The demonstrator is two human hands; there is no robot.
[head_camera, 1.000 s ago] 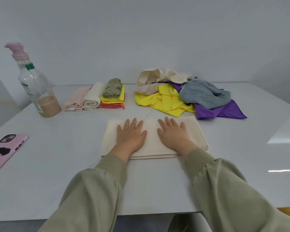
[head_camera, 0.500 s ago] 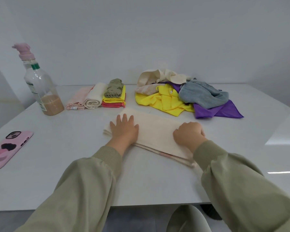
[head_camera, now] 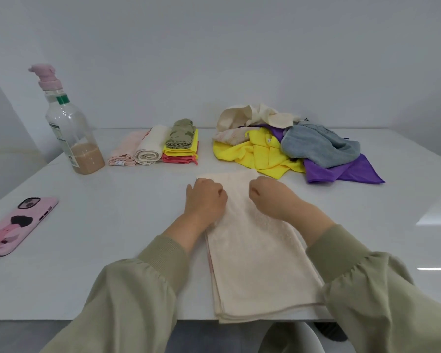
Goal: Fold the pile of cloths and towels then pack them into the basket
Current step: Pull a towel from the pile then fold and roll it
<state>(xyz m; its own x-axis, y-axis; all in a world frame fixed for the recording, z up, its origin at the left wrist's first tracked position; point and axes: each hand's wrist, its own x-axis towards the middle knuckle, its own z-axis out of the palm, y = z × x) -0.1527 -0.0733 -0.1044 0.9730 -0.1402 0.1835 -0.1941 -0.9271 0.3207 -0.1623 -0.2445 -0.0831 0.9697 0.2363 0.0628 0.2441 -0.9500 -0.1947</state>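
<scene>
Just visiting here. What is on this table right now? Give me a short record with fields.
Being folded: long cream terry towel, folded narrow, lying lengthwise on white table
Left hand: grips towel's far end
Right hand: grips towel's far end
Finished: row of folded cloths
Waiting: loose pile of coloured cloths
Also there: clear plastic bottle, pink phone
Basket: not in view

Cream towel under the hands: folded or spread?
Folded. The cream towel lies as a strip, layered edges visible at its near end. The left hand and right hand grip its far end.
</scene>
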